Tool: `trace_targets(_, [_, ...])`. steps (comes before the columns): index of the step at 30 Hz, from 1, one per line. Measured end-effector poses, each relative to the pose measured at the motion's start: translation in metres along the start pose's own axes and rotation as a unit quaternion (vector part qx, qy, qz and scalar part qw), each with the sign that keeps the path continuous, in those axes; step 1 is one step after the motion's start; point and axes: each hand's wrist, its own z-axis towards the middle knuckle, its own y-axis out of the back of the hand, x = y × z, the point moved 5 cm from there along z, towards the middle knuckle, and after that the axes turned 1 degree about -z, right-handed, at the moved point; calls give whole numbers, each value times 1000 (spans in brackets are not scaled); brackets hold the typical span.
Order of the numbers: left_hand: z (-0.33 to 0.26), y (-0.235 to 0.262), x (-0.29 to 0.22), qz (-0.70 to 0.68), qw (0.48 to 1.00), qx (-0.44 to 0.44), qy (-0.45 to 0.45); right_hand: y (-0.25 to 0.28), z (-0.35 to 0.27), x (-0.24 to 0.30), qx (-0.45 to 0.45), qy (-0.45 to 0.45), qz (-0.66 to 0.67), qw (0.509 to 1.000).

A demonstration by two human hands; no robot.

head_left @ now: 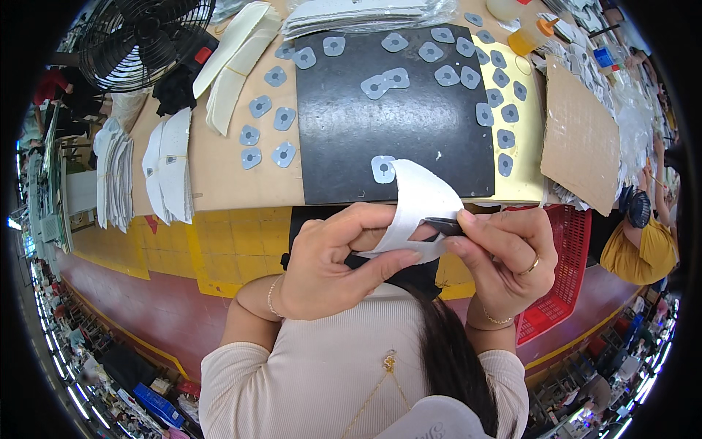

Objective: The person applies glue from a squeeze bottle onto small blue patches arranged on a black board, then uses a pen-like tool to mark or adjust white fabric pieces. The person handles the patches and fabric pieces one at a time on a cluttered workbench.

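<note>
My left hand grips a curved white fabric piece, thumb in front and fingers behind it, just off the table's front edge. The piece bends into a loop and has a gap in its lower part. In a pinch of thumb and forefinger, my right hand holds a small black pointed tool; its tip reaches into the gap, and its exact kind is unclear. Right behind the white piece, a grey-blue patch with a dark dot lies on the black board.
More grey-blue patches are spread over the board, the brown table and a yellow sheet. White stacks lie left, beside a black fan. Cardboard, a yellow bottle and a red crate are on the right.
</note>
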Motion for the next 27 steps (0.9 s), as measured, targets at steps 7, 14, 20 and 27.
trace_targets(7, [0, 1, 2, 15, 1000, 15, -5, -2, 0, 0, 8, -73, 33, 997])
trace_targets(14, [1, 1, 7, -74, 997, 19, 24, -1, 0, 2, 1, -76, 15, 997])
trace_targets(20, [0, 1, 8, -110, 993, 37, 14, 0, 0, 5, -3, -77, 1, 997])
trace_targets(27, [2, 7, 0, -190, 977, 53, 84, 14, 12, -3, 12, -47, 86, 995])
